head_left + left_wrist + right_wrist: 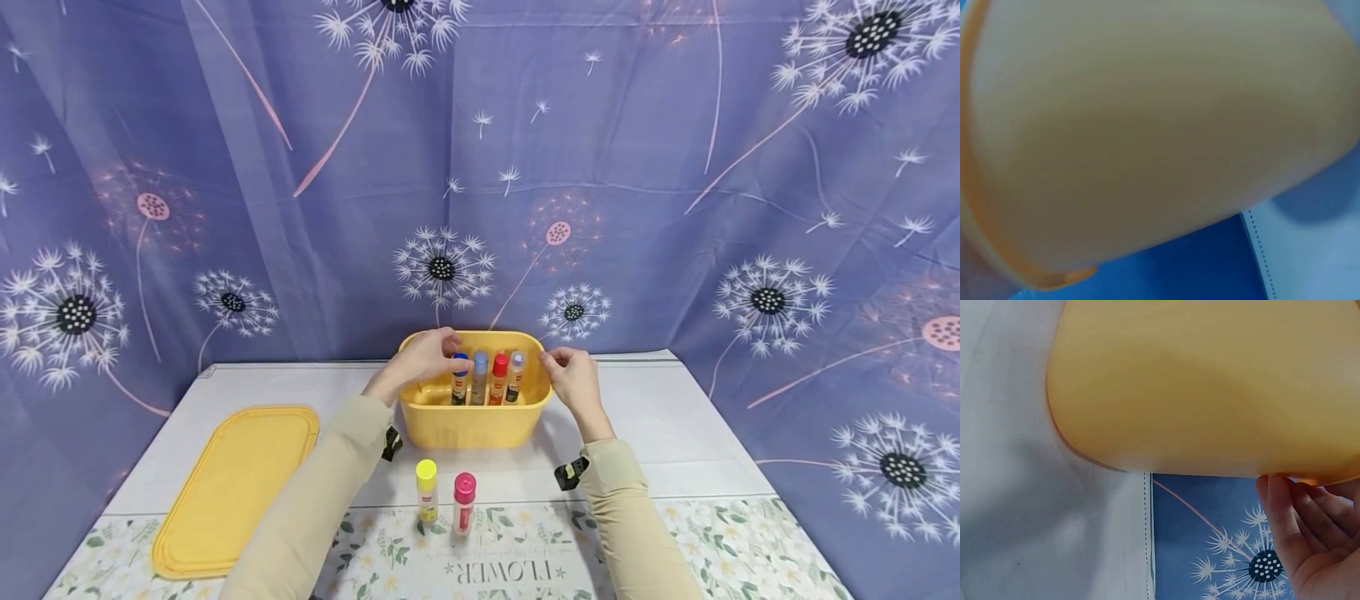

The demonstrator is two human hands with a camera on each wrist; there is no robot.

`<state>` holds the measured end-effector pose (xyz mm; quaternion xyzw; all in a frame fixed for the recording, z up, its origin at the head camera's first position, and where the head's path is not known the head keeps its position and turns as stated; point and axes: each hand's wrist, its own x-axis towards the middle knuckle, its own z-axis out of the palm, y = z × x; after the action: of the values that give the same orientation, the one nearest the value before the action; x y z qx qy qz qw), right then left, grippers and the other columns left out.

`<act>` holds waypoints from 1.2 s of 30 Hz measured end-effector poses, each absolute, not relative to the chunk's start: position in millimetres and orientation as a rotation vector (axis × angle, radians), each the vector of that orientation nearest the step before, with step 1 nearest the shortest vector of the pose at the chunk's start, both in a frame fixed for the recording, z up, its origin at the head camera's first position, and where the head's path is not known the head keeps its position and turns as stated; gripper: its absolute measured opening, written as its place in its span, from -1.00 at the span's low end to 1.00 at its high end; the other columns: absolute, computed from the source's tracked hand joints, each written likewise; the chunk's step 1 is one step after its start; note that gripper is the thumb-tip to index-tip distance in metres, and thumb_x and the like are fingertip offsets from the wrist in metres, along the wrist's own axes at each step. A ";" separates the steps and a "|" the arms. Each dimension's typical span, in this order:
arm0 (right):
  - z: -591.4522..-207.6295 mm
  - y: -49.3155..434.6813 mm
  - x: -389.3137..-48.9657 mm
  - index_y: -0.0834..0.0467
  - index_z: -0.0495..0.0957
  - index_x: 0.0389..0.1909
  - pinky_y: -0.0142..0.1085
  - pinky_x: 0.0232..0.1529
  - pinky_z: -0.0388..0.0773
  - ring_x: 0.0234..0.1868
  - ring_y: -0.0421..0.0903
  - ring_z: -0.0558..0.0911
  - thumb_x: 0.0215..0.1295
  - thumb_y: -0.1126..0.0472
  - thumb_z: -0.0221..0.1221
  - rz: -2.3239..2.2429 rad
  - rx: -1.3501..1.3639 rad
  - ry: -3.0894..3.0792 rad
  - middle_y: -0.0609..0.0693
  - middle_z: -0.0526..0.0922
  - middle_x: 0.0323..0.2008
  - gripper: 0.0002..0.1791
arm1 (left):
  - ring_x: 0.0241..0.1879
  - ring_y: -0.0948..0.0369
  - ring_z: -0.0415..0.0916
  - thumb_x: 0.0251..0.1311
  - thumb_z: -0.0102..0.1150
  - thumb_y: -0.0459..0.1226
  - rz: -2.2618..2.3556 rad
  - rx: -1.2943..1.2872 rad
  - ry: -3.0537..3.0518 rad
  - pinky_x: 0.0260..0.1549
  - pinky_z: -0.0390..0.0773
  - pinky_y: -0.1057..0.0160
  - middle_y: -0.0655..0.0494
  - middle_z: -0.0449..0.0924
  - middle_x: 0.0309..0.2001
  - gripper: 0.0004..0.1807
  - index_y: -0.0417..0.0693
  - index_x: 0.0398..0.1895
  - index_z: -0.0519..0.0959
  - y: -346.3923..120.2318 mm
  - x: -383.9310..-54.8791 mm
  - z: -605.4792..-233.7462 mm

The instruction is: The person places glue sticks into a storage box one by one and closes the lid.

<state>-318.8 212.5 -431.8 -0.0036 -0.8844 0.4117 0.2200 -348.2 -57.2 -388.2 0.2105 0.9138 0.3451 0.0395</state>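
Observation:
A yellow plastic bin (471, 427) stands at the back of the table, with several small tubes with coloured caps upright inside. My left hand (422, 358) reaches over the bin's left side, its thumb and fingers round the dark-blue cap of the leftmost tube (459, 390). Beside it stand a light-blue-capped tube (479, 383), a red-capped one (498, 382) and a pale-lilac-capped one (514, 379). At the bin's right rim, my right hand (576, 382) pinches the edge; the right wrist view shows its fingertips (1277, 490) against that rim.
In front of the bin, a yellow-capped tube (427, 492) and a pink-capped tube (464, 504) stand upright. A yellow lid (236, 487) lies flat at the left. Behind the table hangs a blue dandelion-print cloth (360, 225). The floral table cover (720, 542) reads "FLOWER".

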 end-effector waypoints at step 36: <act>-434.2 211.0 -319.4 0.26 0.70 -0.45 -0.29 -0.51 0.48 -0.55 -0.06 0.55 0.28 0.15 0.27 1.149 -0.005 -2.418 0.05 0.65 -0.56 -0.75 | 0.01 0.07 0.56 0.31 0.18 0.00 1.272 1.004 2.717 0.02 0.51 0.05 0.03 0.59 0.06 -0.53 -0.14 0.11 0.55 -112.2 -239.5 -360.8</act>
<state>-319.4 211.0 -434.2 -0.0018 -0.8789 0.4178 0.2302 -239.5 -112.2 -360.8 0.3173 0.8588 0.4020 -0.0111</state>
